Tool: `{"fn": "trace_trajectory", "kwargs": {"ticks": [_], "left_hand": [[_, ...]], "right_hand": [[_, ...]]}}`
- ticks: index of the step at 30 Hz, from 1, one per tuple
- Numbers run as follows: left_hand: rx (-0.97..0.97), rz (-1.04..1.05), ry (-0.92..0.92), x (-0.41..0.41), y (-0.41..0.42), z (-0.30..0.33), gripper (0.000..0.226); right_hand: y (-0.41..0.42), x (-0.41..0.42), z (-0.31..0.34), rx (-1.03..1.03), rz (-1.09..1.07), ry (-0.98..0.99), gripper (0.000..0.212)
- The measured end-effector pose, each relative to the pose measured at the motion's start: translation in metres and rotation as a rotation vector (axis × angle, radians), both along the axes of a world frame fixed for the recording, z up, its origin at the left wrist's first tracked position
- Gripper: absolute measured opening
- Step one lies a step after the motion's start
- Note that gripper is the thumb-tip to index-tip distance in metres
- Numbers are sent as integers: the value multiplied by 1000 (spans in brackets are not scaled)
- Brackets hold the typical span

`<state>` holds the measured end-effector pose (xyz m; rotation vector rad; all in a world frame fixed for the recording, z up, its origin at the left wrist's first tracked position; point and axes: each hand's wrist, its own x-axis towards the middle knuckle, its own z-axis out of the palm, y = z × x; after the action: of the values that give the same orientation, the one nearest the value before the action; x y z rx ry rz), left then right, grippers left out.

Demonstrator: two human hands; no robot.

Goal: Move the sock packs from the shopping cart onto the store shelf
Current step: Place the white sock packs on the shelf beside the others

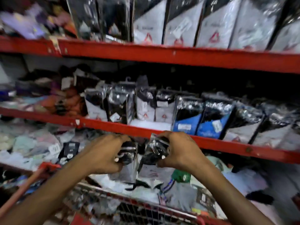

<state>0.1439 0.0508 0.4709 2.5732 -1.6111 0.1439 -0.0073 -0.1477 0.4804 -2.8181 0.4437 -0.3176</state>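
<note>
Left hand [103, 153] fingers clenched round black sock pack [128, 153]; right hand [177, 151] fingers clenched round second black sock pack [154, 151]. Both packs side by side, raised above shopping cart [146, 207], just below red edge of middle shelf [211, 143]. More packs upright on that shelf.

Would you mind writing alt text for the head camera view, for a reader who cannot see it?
Two bare hands, the left hand and the right hand, each grip a plastic-wrapped dark sock pack above a red wire shopping cart. Ahead, red store shelves hold rows of upright packaged socks. The image is blurred.
</note>
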Motion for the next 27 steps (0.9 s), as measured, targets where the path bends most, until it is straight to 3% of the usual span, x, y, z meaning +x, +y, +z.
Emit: {"fn": "trace_trajectory", "kwargs": {"ticks": [5,10,17,27], "left_hand": [[-40,12,-52,5,-26,78,60],[-62,5,-81,34,-58,118,67],[-58,9,-19,86,-98,136,80],[-29,-3,101,128,-149,117,76]], "right_hand": [[-17,14,63,-24,-25,-108,77],[-34,45,108,-93,-48,-164,83],[-65,88,130,-70,-86,-150,83],[-101,129,107,19,-149,-54,84]]}}
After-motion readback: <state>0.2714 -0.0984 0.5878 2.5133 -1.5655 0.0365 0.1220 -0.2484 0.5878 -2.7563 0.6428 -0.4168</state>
